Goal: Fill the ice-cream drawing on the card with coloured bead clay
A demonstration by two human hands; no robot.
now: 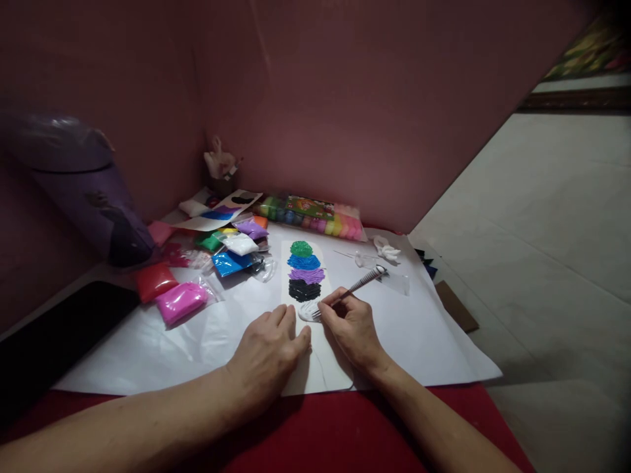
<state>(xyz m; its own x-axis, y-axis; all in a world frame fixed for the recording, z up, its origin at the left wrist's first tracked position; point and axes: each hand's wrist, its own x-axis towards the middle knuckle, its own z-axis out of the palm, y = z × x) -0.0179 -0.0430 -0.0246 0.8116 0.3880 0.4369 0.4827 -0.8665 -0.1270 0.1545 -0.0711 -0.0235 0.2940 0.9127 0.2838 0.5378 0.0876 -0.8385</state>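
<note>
A cream card [315,368] lies on white paper, with textured patches of green, blue, purple and black clay stacked up its upper part. Below the black one sits a white clay patch [306,311] marked with fine lines. My right hand [352,322] pinches a fork [363,281] with a striped handle, its tines touching the right side of the white patch. My left hand [269,355] rests on the card's left edge, fingers stretched out beside the white clay and holding nothing. Thin pencil lines run down the lower card.
Several clay packets [182,302] lie to the left, near a dark flat panel [73,328] and a purple container [89,197]. A long pack of coloured clay [315,217] lies by the wall. White clay scraps [386,249] and a clear wrapper [396,284] sit at right.
</note>
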